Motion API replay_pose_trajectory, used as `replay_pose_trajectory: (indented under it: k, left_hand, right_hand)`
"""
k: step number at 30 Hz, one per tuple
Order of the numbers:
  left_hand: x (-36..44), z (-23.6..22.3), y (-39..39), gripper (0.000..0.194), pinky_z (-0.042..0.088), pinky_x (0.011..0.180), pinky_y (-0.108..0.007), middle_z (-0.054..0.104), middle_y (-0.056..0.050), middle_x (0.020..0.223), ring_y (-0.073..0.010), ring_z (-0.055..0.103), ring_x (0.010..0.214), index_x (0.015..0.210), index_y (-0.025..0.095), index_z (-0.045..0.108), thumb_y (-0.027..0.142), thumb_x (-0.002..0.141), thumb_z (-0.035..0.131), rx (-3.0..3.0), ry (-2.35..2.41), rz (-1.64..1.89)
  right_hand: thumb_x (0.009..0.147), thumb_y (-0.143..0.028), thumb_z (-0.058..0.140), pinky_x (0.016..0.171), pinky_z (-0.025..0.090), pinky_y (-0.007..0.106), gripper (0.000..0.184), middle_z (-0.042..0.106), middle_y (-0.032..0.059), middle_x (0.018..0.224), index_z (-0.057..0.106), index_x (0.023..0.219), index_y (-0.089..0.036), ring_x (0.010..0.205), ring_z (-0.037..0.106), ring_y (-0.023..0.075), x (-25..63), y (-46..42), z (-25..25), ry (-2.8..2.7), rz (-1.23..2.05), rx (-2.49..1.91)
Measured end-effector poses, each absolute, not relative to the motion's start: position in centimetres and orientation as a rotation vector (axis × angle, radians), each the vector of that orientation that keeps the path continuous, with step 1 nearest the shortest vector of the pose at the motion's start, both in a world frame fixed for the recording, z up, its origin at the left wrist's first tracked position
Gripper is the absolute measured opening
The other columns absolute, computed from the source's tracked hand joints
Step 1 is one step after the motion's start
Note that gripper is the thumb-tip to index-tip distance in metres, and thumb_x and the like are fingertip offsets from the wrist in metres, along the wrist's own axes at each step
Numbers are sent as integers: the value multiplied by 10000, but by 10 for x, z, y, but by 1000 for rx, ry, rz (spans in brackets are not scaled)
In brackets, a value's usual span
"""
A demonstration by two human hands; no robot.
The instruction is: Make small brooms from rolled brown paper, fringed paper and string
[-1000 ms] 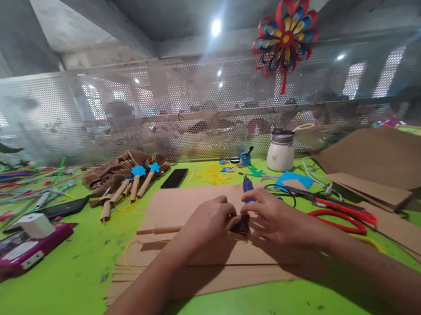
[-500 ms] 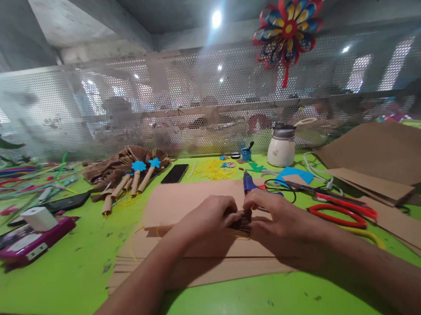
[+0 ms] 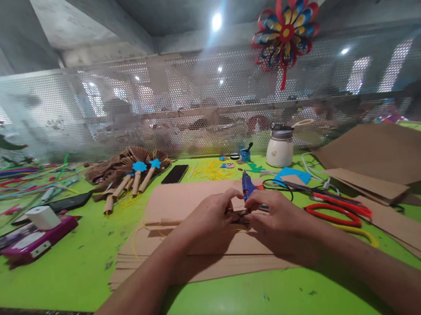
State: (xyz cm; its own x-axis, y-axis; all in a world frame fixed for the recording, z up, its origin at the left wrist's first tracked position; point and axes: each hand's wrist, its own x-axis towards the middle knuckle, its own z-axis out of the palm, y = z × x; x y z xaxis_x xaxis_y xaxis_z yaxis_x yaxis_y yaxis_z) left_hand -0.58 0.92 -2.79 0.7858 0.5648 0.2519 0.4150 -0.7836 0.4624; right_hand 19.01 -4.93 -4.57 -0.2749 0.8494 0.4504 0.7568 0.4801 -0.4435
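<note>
My left hand point(image 3: 212, 213) and my right hand point(image 3: 274, 215) meet over a stack of brown paper sheets point(image 3: 184, 198). Between their fingertips is a small piece of pleated brown paper point(image 3: 244, 221), which both hands pinch; my fingers hide much of it. From beneath my left hand a thin rolled paper tube point(image 3: 163, 223) sticks out to the left, with yellow string point(image 3: 135, 240) near its end. Whether the tube joins the pleated piece cannot be seen. A blue glue gun point(image 3: 247, 183) lies just beyond my right fingertips.
Red-handled scissors point(image 3: 333, 215), paper strips point(image 3: 403, 235) and a white jar point(image 3: 280, 150) are on the right. Behind the stack lies a phone point(image 3: 175, 174). Brown paper fans point(image 3: 139, 157) with blue flowers, a purple power strip point(image 3: 40, 240) and white plug point(image 3: 44, 217) occupy the left.
My left index finger has lifted and arches higher over the pleated paper. Both hands otherwise keep their place and grip, and the view has shifted slightly.
</note>
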Motion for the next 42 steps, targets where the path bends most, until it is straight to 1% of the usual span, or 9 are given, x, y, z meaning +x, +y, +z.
replay_pose_trajectory:
  k: [3,6,10,18,23,28,35,39,42]
  left_hand:
    - [-5,-30,8,405,360,541,-213,604,7,741,-121,525,621,1165,234,480,341,791,596,2527,747,580]
    - [-4,-30,7,562,361,538,-216,596,11,713,-121,518,598,1262,241,423,386,762,634,2483,724,583]
    - [-2,-31,6,717,373,562,-230,590,22,685,-128,527,604,1387,268,264,326,771,628,2491,718,596]
    - [2,-31,1,726,370,553,-229,608,14,719,-119,520,594,1388,267,270,309,759,629,2527,719,601]
    - [2,-32,3,630,384,560,-226,609,10,716,-120,522,603,1332,254,371,315,759,626,2507,710,602]
    - [2,-34,9,468,394,589,-231,618,-3,732,-122,524,629,1239,220,482,220,778,565,2514,733,587]
    - [2,-40,19,283,400,599,-229,625,2,731,-121,530,641,1023,193,583,171,742,557,2523,797,563]
    - [2,-42,20,181,393,588,-219,628,2,722,-112,528,628,931,188,626,214,767,556,2519,782,575]
    - [2,-40,17,175,386,595,-222,633,-8,755,-114,529,644,893,191,658,284,759,594,2568,737,596]
  right_hand:
    - [732,-223,611,669,433,270,116,636,49,868,624,840,-182,777,568,168,189,-52,-43,-2097,154,-1282]
    - [789,-218,573,739,441,298,128,643,59,907,621,902,-183,826,573,177,188,-48,-42,-2048,156,-1221]
    - [821,-139,499,764,426,321,134,623,58,805,620,772,-174,816,550,183,183,-39,-45,-2054,72,-1189]
    - [774,-125,524,661,410,295,127,572,31,750,546,659,-175,718,519,158,177,-32,-55,-1964,124,-1325]
    - [807,-147,489,603,395,272,162,550,18,704,493,648,-182,652,494,142,176,-36,-54,-1883,216,-1377]
    - [816,-174,483,591,386,266,173,553,17,689,508,644,-180,640,497,141,177,-38,-52,-1873,264,-1418]
    - [803,-195,472,525,360,241,179,551,-3,612,537,636,-182,573,475,125,178,-43,-51,-1802,387,-1410]
    - [736,-201,535,506,377,230,59,602,14,684,583,707,-182,601,508,133,176,-49,-62,-1679,484,-1319]
    - [734,-236,542,511,405,227,94,628,18,704,613,763,-182,621,542,142,177,-48,-66,-1569,578,-1296]
